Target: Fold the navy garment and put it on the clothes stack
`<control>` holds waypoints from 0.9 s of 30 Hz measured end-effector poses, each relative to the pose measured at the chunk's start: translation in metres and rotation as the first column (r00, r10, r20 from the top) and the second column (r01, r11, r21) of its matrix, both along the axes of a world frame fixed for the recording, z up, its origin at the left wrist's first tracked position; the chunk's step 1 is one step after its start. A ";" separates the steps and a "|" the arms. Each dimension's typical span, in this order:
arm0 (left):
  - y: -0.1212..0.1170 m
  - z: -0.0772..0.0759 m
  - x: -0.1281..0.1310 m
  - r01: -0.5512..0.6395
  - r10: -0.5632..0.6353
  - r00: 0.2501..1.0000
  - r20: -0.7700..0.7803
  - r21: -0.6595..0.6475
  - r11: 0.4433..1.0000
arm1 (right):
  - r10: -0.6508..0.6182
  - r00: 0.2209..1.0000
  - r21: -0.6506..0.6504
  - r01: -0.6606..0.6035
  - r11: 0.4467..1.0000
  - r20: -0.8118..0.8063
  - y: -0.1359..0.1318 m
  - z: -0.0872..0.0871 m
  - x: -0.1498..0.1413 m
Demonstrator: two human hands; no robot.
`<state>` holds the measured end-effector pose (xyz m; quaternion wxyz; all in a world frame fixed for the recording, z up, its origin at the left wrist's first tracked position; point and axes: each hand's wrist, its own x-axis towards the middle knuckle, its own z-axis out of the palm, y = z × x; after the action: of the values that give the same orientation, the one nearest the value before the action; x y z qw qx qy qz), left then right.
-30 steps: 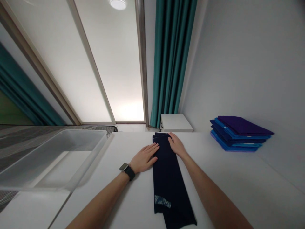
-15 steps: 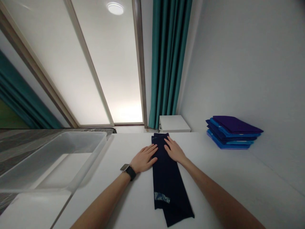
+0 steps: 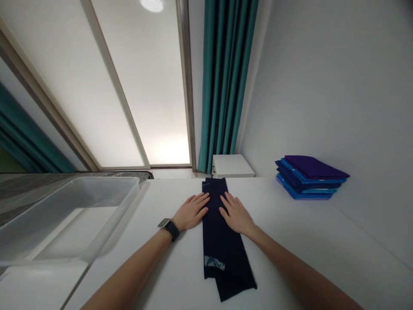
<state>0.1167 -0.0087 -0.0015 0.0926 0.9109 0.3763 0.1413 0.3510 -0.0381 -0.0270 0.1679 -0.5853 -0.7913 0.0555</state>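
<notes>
A dark navy folded garment (image 3: pixel 222 241) lies lengthwise on the white table (image 3: pixel 167 275), with a patterned patch (image 3: pixel 214 262) near its close end. Its near edge is uneven, one layer reaching lower than the other. My left hand (image 3: pixel 191 212) rests flat at the garment's left edge, fingertips on the cloth, and a watch is on that wrist. Across from it, my right hand (image 3: pixel 237 214) lies with spread fingers on the right edge. Neither hand grips the fabric.
A translucent plastic bin (image 3: pixel 129 202) stands on the left. To the right, against the wall, sits a stack of folded blue and purple cloths (image 3: pixel 311 178). Beyond the table's far edge are a small white cabinet (image 3: pixel 232 165) and a teal curtain (image 3: pixel 227 86).
My right hand has slid down the garment's right edge, toward me. My left hand stays about where it was on the cloth. The whole view has shifted slightly.
</notes>
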 end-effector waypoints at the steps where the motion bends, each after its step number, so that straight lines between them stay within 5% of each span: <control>1: 0.002 0.000 0.000 -0.005 0.005 1.000 0.000 -0.004 1.000 | -0.004 1.000 -0.002 0.004 1.000 0.000 0.002 0.001 -0.002; 13: 0.014 -0.005 -0.004 -0.090 0.089 0.996 0.028 0.038 0.995 | 0.018 1.000 -0.049 -0.018 0.999 -0.006 0.032 0.003 -0.015; 20: -0.011 0.002 -0.006 0.019 -0.019 1.000 -0.005 0.036 0.999 | 0.076 0.992 0.006 -0.076 0.997 -0.096 0.026 0.002 -0.008; 27: -0.052 0.008 -0.014 0.099 -0.100 0.995 0.005 0.034 0.994 | 0.275 0.958 0.032 -0.273 0.961 -0.087 -0.014 0.008 0.000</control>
<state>0.1023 -0.0610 0.0067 0.0856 0.9295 0.3278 0.1457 0.3507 -0.0526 -0.0186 0.1999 -0.4653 -0.8569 0.0968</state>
